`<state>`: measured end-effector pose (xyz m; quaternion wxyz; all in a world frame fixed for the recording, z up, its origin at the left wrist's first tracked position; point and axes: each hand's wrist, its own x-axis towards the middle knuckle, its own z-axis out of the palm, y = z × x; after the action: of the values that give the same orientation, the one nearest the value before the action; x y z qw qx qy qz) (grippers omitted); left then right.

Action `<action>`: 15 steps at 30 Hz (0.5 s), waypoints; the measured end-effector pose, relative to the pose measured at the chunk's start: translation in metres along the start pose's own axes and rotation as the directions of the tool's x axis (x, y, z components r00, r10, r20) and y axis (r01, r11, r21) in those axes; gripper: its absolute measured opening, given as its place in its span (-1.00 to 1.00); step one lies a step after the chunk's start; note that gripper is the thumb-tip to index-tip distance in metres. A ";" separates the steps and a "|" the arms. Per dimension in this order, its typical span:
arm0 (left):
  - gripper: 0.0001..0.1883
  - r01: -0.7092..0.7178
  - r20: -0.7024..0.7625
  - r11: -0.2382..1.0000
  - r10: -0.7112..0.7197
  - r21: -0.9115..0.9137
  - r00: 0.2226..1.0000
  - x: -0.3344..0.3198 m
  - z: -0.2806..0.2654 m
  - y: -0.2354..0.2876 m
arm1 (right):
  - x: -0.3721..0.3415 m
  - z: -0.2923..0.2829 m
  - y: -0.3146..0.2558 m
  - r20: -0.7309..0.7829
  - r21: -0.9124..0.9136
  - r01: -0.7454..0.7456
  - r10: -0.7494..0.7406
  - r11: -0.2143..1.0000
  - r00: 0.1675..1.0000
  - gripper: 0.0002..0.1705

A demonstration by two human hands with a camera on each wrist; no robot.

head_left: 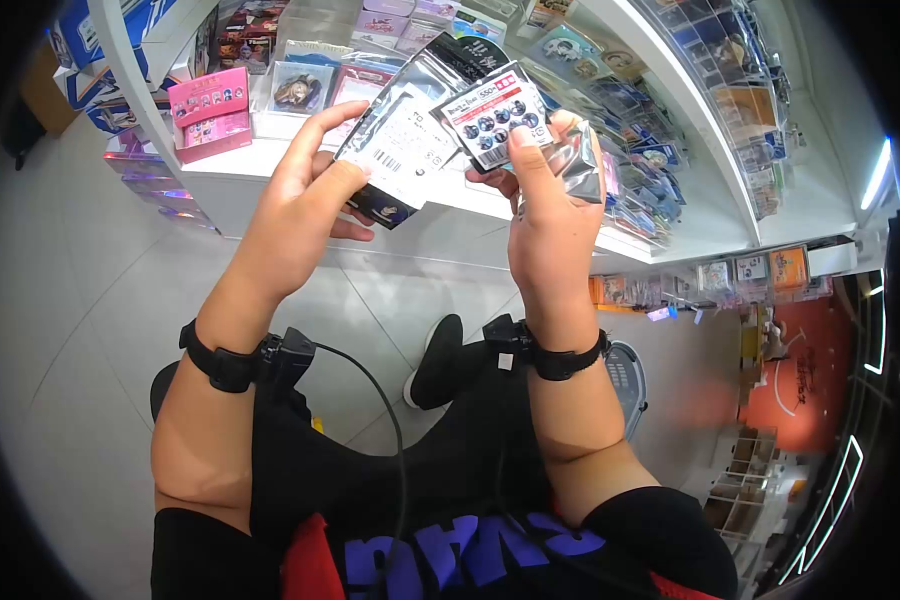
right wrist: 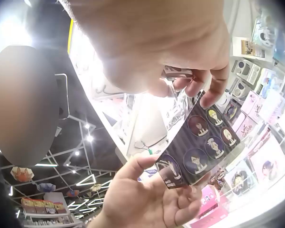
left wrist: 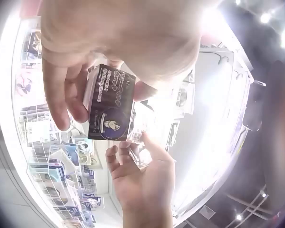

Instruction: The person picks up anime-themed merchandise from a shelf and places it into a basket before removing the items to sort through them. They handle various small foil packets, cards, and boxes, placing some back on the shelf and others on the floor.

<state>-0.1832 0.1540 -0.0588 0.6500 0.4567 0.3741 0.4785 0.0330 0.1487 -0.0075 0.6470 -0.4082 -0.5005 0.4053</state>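
Note:
My left hand point(head_left: 295, 195) holds a dark box point(head_left: 382, 208) between thumb and fingers, its white barcode side facing up in the head view. The left wrist view shows the box's end point(left wrist: 111, 102) with white lettering and a round character picture. Several round character portraits cover another face point(right wrist: 199, 147) in the right wrist view. My right hand point(head_left: 550, 225) pinches a small badge packet point(head_left: 495, 118) under its thumb; the white label has a price and rows of round badges. Crumpled silver foil point(head_left: 582, 168) shows beside the right fingers. The packet overlaps the box's upper right in the head view.
White shelving with packaged goods point(head_left: 645, 175) curves round the front and right. On the shelf to the left stands a pink box point(head_left: 210, 112), beside a clear-wrapped picture item point(head_left: 300, 88). Below are the tiled floor point(head_left: 100, 300) and a dark shoe point(head_left: 437, 362).

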 end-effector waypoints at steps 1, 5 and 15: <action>-0.33 0.009 0.000 1.000 -0.009 -0.008 1.000 -0.001 0.003 0.000 | -0.003 -0.007 -0.002 -0.002 0.030 -0.022 0.022 0.999 1.000 -0.71; -0.29 0.027 0.020 0.999 -0.026 -0.036 0.999 -0.004 0.011 -0.005 | -0.014 -0.023 -0.012 -0.013 0.167 -0.129 0.133 0.977 0.991 -0.62; -0.29 0.038 0.049 0.988 -0.031 -0.151 0.998 -0.009 0.029 -0.020 | -0.058 -0.039 -0.019 -0.044 0.311 -0.238 0.264 0.920 0.963 -0.63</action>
<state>-0.1534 0.1364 -0.0683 0.6996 0.4101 0.3294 0.4835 0.0635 0.0832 -0.0141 0.6654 -0.3819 -0.3478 0.5390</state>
